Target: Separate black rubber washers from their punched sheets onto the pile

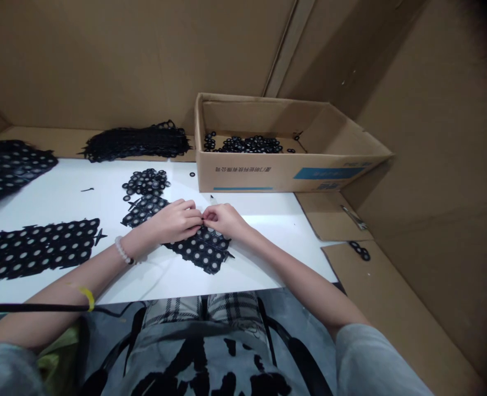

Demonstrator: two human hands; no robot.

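My left hand [180,221] and my right hand [223,219] meet over a black sheet of joined rings [204,250] with pale round centres. Both have thumb and fingers pinched together at the sheet's far edge. A small dark bit shows between the fingertips, too small to name. Left of my left hand the same kind of sheet carries on, beside a pile of loose black rings [147,182]. Just beyond my right fingers lies a thin pointed tool [212,200], partly hidden by the hand.
A cardboard box [243,171] with loose rings inside stands at the back. Another ring sheet [37,247] lies at left, with a dark stack [138,142] and a further sheet [12,165] behind. A tweezer-like tool [354,218] and joined rings [359,251] rest on cardboard at right.
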